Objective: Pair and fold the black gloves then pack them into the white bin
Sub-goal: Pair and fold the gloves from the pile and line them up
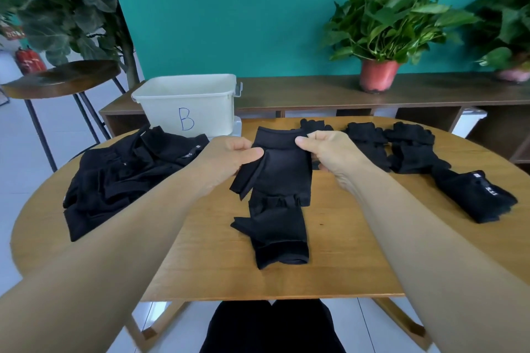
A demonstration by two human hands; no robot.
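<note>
a black fingerless fabric glove (282, 169) hangs cuff-up at centre, its cuff pinched by the left hand (229, 157) and right hand (332, 152). a second black glove (276, 233) lies flat just nearer, cuff nearest. a heap of black gloves (126, 175) lies left; more black gloves (413, 149) far right. the white plastic bin (186, 100), marked b, stands far left.

On the table (344, 252) a heap of gloves (123, 178) lies left, further gloves (413, 149) right, and in the middle a lifted glove (282, 169), pinched between left hand (229, 157) and right hand (332, 152), overlaps a flat glove (279, 235). Behind the heap stands the bin (186, 103), before a shelf (301, 92) bearing a potted plant (381, 37).
</note>
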